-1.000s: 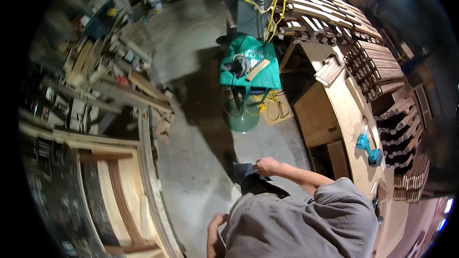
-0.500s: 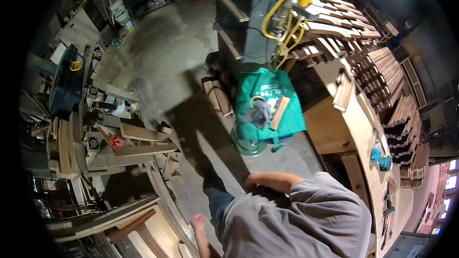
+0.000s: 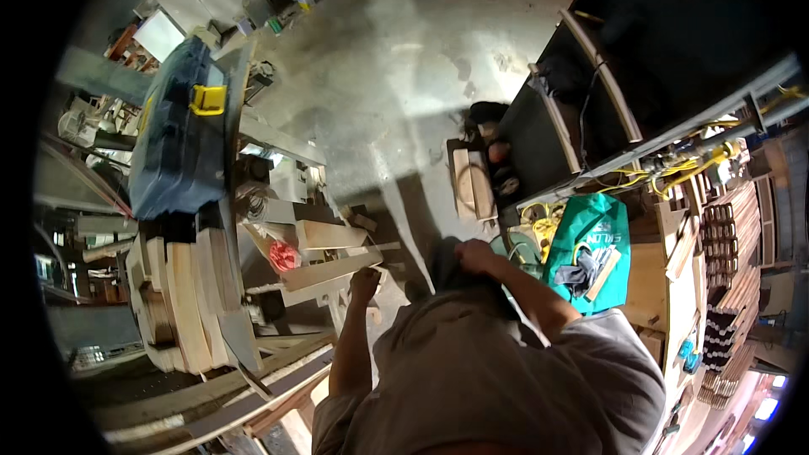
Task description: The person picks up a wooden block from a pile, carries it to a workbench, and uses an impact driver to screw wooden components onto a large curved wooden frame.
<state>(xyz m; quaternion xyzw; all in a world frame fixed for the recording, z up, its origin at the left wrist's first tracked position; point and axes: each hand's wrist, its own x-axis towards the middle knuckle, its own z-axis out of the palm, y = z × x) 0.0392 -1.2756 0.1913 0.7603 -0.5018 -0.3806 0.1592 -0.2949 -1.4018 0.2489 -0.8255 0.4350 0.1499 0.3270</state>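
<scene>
My left hand [image 3: 365, 285] hangs at my left side in a loose fist, close to the ends of wooden boards [image 3: 329, 270] on the rack. Nothing shows in it. My right hand [image 3: 477, 256] is held in front of my body with its fingers curled in, and no object sticks out of it. To its right a green bag [image 3: 590, 244] lies with a grey glove-like cloth [image 3: 578, 275] and a short wooden strip [image 3: 602, 275] on top.
At left a dark toolbox [image 3: 181, 135] with a yellow latch stands above upright boards [image 3: 187, 303]. A dark shelf unit [image 3: 539, 131] rises at right, wood pieces [image 3: 472, 184] at its foot. Stacked wooden parts [image 3: 733, 244] lie far right. Concrete floor [image 3: 371, 76] stretches ahead.
My view has turned left and moved forward. The green bag and workbench have shifted right in view, and the toolbox looks larger. My left hand has swung forward.
</scene>
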